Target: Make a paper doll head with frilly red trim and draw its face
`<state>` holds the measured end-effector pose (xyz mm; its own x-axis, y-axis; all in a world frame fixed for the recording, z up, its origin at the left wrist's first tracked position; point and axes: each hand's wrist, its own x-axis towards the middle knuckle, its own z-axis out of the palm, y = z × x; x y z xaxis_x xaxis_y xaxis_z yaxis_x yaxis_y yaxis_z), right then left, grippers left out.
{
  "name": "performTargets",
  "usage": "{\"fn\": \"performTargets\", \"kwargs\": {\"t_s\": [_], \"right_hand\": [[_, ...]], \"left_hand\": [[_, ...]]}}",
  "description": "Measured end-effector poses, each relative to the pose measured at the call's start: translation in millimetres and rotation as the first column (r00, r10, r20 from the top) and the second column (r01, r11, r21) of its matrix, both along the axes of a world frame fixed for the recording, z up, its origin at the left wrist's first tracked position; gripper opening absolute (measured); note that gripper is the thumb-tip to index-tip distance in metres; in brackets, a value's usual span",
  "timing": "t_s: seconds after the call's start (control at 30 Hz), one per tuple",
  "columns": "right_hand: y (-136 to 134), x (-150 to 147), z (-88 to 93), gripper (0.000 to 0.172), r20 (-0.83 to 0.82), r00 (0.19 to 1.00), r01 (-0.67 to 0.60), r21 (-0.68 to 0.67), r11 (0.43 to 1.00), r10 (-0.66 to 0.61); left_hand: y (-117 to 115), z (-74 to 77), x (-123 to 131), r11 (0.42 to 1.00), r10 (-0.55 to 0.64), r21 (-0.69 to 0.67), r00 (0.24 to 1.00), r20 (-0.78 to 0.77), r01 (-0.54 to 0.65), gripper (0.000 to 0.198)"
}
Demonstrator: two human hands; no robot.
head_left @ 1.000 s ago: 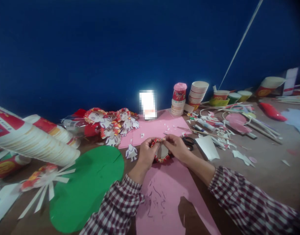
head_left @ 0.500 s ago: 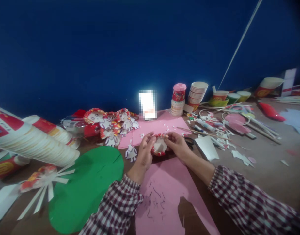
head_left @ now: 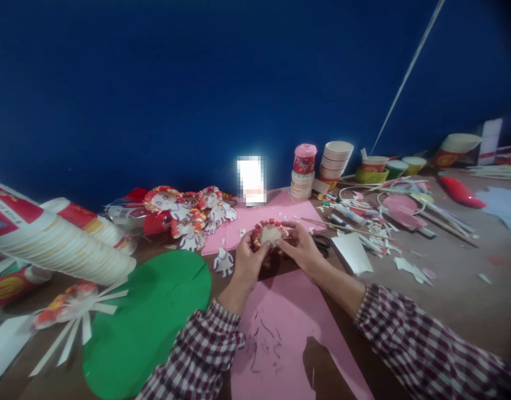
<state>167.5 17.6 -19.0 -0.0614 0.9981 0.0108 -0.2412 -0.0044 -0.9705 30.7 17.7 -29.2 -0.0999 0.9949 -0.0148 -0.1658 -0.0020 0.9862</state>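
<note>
Between my two hands is a small round paper piece (head_left: 271, 234) with a pale middle and a curled red and white rim. My left hand (head_left: 249, 261) grips its left side, thumb on the pale face. On the right side my right hand (head_left: 301, 247) holds it, thumb low on the face and fingers behind the rim. Below them lies a pink sheet (head_left: 276, 328) with dark marks. A white paper figure cutout (head_left: 224, 261) rests left of my left hand. Black scissors (head_left: 322, 243), partly hidden, lie beside my right hand.
A green paper shape (head_left: 155, 316) and tilted stacked cups (head_left: 80, 244) are at left. Paper dolls (head_left: 188, 214) sit behind. Upright cup stacks (head_left: 336, 161), markers (head_left: 347, 211) and paper scraps (head_left: 409, 269) lie right.
The round piece has turned and sits slightly higher, with its rim now along the top. Both thumbs have moved onto the lower part of its face.
</note>
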Motion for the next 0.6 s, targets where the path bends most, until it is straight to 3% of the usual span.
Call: {"fn": "performTargets", "kwargs": {"t_s": [0.1, 0.27, 0.4, 0.6], "right_hand": [[0, -1, -3.5, 0.054, 0.065, 0.998, -0.025, 0.083, 0.996, 0.02], [3, 1, -10.0, 0.041, 0.161, 0.984, 0.048, 0.158, 0.986, -0.074], [6, 4, -12.4, 0.034, 0.24, 0.965, 0.068, 0.171, 0.983, -0.108], [3, 3, -11.9, 0.032, 0.215, 0.977, -0.029, 0.152, 0.988, -0.004]], "left_hand": [[1, -1.8, -4, 0.996, 0.013, 0.086, 0.985, -0.172, 0.002, 0.051], [-2, 0.2, -3, 0.978, -0.027, 0.188, 0.947, -0.321, 0.092, 0.045], [-3, 1.7, 0, 0.976, -0.036, 0.191, 0.949, -0.313, 0.1, 0.045], [-3, 7.1, 1, 0.991, 0.002, 0.13, 0.982, -0.188, 0.023, 0.047]]}}
